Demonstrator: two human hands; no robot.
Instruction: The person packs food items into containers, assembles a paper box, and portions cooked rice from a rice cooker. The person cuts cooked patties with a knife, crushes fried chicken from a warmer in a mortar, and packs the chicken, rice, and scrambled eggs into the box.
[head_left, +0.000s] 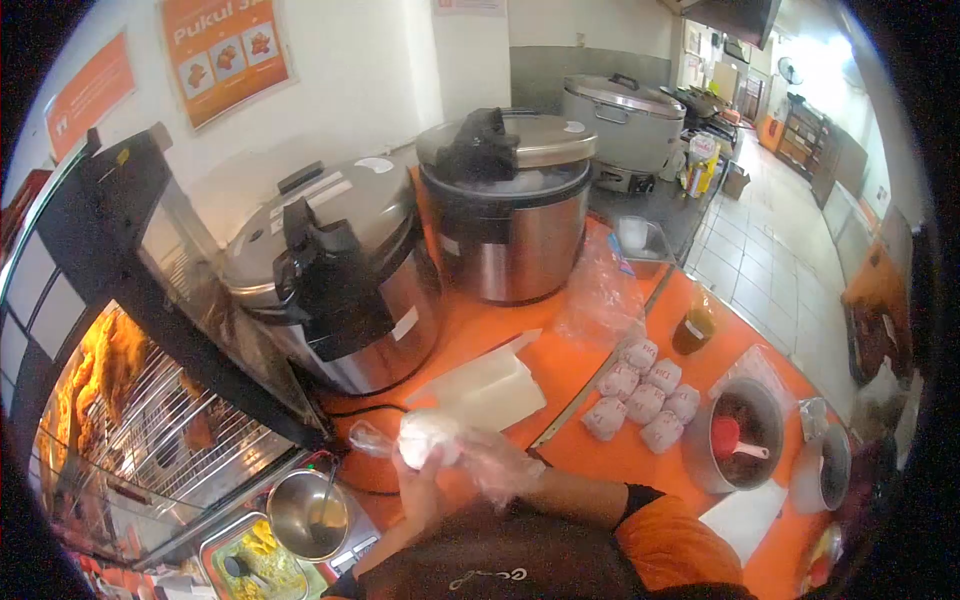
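Note:
Close to my body, my left hand [420, 484] is closed around the underside of a white round bundle [424, 436] that looks like rice in paper. My right hand [492, 462], in loose clear plastic, lies against the bundle's right side; its fingers are hidden and blurred. A bit of clear plastic [371, 438] sticks out left of the bundle. Just beyond lie sheets of wrapping paper [484, 388] on the orange counter. To the right, several paper-wrapped balls with red print [646, 402] sit in a cluster.
Two large rice cookers [345, 300] [510, 250] stand behind the paper. A lit glass display case [170, 400] is at left, above a metal bowl [308, 512] and a food tray [255, 560]. At right are a pot with a red ladle [735, 440] and a sauce bag [692, 330].

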